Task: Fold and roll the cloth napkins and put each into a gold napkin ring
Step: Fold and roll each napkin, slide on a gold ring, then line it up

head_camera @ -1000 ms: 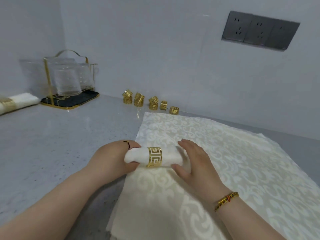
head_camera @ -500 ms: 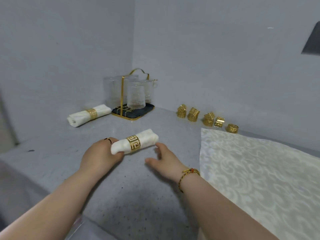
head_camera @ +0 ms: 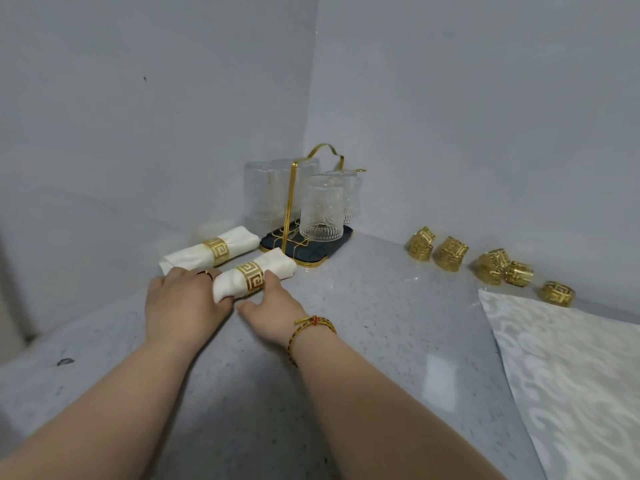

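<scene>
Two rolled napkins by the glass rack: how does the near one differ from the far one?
The left hand grips the near napkin at one end and the right hand touches it; the far napkin lies untouched. The far napkin sits by the wall; the near napkin lies in front of it. Shared: both white rolls, gold ring round the middle, roughly parallel.

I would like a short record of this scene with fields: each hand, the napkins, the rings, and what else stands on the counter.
left hand: grips the near end of the second roll
right hand: open, fingers touch the second roll beside its gold ring
first roll: ringed, lies just behind the second roll, near the wall
loose rings: five, along the right wall
flat napkin: spread out at right
glass rack: in the corner, glasses on a dark tray
</scene>
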